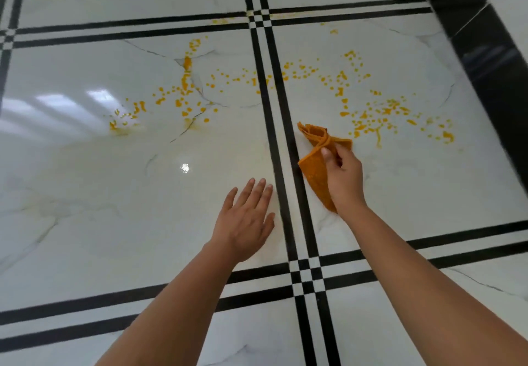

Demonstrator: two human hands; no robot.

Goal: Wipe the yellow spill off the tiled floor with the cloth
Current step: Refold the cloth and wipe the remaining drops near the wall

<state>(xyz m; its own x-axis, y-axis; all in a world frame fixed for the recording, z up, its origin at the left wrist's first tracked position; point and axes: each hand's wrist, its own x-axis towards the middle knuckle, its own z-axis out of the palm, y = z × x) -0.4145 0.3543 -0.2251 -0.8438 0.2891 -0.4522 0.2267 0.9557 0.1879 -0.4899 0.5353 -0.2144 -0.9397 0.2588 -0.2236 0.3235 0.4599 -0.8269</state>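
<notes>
Tiled floor (114,223); cloth (314,170) in right hand (345,178)

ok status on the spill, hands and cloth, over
Hands: right hand grips the cloth, bunched; left hand open, holds nothing. The yellow spill unwiped, scattered across the floor. No obstacle in view.

The right hand (344,177) pinches a folded orange cloth (317,165) near the black double lines. The left hand (245,220) is spread flat, fingers straight, over the white tiled floor (114,223). Yellow spill (371,114) lies in drops farther off, to left and right.
</notes>
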